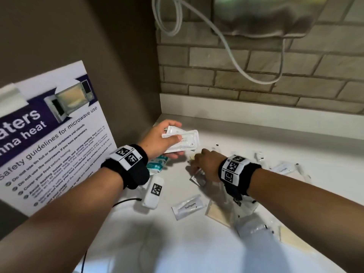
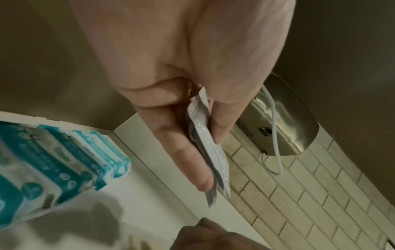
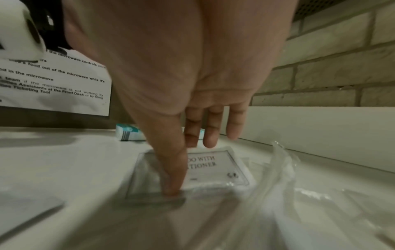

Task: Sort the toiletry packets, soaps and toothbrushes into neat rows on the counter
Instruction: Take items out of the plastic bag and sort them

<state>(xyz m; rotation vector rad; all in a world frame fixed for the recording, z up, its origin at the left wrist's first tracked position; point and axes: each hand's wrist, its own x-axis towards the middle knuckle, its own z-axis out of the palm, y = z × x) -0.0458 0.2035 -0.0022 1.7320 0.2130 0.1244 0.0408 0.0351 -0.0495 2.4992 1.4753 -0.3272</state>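
My left hand [image 1: 164,141] holds a small stack of white sachets [image 1: 187,140] above the counter's back left corner; in the left wrist view the sachets [image 2: 208,148] are pinched edge-on between thumb and fingers [image 2: 188,160]. My right hand [image 1: 204,164] reaches down to a "shampoo with conditioner" sachet [image 3: 218,170] lying flat on the counter. Its thumb [image 3: 174,182] presses the sachet's near edge while the straight fingers hover over the far edge. Teal soap packets [image 1: 156,164] lie in a row by the left wall [image 2: 70,152].
A toothpaste packet [image 1: 188,206], beige sachets [image 1: 218,212] and clear toothbrush wrappers [image 1: 254,227] lie scattered on the white counter [image 1: 197,253]. A white tagged device [image 1: 153,192] with a black cable lies left. A microwave poster [image 1: 49,134] leans on the left wall.
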